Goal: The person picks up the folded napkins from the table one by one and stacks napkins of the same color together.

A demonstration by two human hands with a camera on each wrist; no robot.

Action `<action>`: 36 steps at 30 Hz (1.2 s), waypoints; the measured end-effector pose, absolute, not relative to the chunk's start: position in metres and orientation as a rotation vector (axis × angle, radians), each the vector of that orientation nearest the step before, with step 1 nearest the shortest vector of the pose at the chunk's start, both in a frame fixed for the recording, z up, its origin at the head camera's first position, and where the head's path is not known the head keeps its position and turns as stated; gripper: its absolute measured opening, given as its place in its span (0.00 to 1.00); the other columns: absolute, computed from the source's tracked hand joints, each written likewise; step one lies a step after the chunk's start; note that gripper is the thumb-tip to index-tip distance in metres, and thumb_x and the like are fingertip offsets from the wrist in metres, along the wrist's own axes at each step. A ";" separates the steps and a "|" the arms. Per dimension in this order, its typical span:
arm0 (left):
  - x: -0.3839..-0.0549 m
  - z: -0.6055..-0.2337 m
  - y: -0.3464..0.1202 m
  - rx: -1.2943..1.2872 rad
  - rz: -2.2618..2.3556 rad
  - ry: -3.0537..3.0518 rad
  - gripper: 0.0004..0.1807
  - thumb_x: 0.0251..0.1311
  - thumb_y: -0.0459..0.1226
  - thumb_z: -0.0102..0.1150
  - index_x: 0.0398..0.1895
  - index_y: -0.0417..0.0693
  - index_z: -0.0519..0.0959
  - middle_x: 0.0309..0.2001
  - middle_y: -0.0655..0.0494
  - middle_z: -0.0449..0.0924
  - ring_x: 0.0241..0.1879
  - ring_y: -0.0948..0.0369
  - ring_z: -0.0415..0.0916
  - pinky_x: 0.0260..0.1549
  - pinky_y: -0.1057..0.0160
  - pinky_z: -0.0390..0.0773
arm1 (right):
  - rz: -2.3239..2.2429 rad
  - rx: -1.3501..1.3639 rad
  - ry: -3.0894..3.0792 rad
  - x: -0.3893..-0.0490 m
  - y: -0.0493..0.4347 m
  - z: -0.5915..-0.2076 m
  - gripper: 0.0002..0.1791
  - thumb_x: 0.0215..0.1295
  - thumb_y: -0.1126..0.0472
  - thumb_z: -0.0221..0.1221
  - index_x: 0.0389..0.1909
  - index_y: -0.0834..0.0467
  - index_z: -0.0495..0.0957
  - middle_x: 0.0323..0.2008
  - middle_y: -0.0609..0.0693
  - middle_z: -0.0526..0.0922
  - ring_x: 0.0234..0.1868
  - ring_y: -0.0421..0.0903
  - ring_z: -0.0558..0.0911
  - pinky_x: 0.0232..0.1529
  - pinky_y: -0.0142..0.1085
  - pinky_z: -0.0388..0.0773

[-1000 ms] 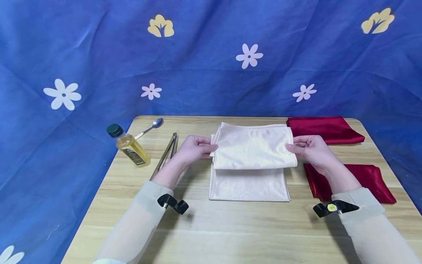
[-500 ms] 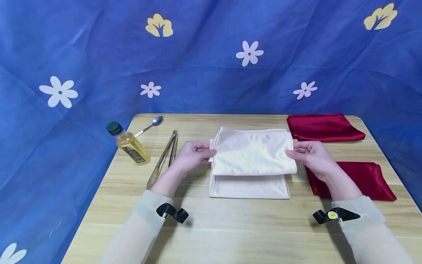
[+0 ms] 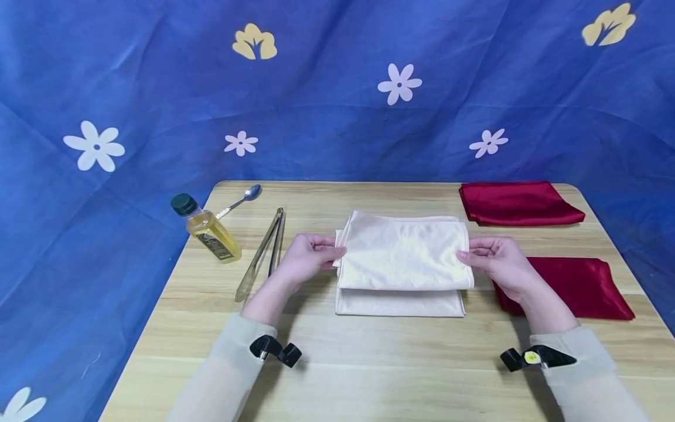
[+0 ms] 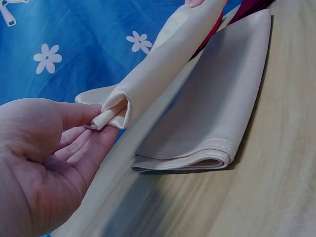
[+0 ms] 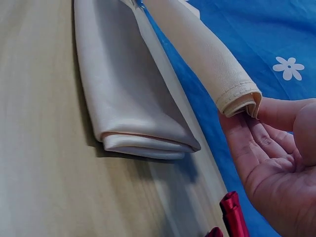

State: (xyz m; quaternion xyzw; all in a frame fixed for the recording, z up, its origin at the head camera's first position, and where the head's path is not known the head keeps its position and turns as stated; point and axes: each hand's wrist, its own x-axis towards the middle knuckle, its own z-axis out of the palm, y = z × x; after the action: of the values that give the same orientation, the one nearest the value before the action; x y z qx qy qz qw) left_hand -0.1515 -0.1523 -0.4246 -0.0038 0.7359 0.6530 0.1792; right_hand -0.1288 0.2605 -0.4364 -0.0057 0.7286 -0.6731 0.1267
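Both hands hold up a folded cream satin cloth [image 3: 406, 252] by its two sides. My left hand [image 3: 311, 255] pinches the left edge between thumb and fingers; in the left wrist view that edge shows a rolled fold. The right hand [image 3: 498, 261] pinches the opposite edge, its layered, stitched end plain in the right wrist view. Below lies a second folded cream cloth [image 3: 401, 305], flat on the table, its near strip showing in the head view. Both wrist views show a gap between the raised cloth and this lower cloth [image 4: 212, 94].
Two folded dark red satin cloths lie at the right, one at the back [image 3: 519, 204], one nearer [image 3: 580, 287], partly behind the right wrist. At the left are a bottle of yellow liquid [image 3: 216, 237] with a green cap, a spoon [image 3: 245, 196] and metal tongs [image 3: 263, 252].
Both hands have brought the held cloth toward the near side, covering more of the lower cloth in the head view. The grips look the same; the other things have stayed put.
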 end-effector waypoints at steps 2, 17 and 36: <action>-0.149 -0.425 -0.153 -0.016 1.834 2.083 0.14 0.66 0.32 0.72 0.50 0.32 0.85 0.44 0.43 0.89 0.42 0.56 0.88 0.46 0.59 0.89 | -1.973 -0.013 2.103 -0.127 0.260 -0.438 0.12 0.69 0.67 0.70 0.48 0.69 0.85 0.37 0.49 0.91 0.39 0.38 0.88 0.44 0.31 0.87; -0.138 -0.440 -0.153 -0.051 1.774 2.116 0.13 0.65 0.33 0.73 0.47 0.33 0.84 0.39 0.46 0.90 0.38 0.56 0.88 0.42 0.60 0.90 | -1.905 0.021 2.131 -0.111 0.260 -0.450 0.19 0.70 0.65 0.70 0.53 0.75 0.81 0.38 0.50 0.91 0.39 0.40 0.88 0.45 0.34 0.88; -0.127 -0.457 -0.152 -0.118 1.740 2.106 0.14 0.62 0.30 0.74 0.46 0.30 0.83 0.36 0.45 0.89 0.35 0.56 0.88 0.39 0.59 0.91 | -1.856 0.049 2.079 -0.103 0.261 -0.469 0.20 0.71 0.67 0.69 0.54 0.79 0.78 0.39 0.52 0.91 0.41 0.38 0.88 0.45 0.32 0.88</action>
State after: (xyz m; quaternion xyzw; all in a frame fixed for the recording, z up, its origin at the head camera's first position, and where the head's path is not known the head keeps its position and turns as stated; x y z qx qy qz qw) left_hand -0.1269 -0.1518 -0.4570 -0.0424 0.7543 0.6231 0.2025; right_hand -0.1030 0.2610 -0.4693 0.0173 0.7342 -0.6554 0.1765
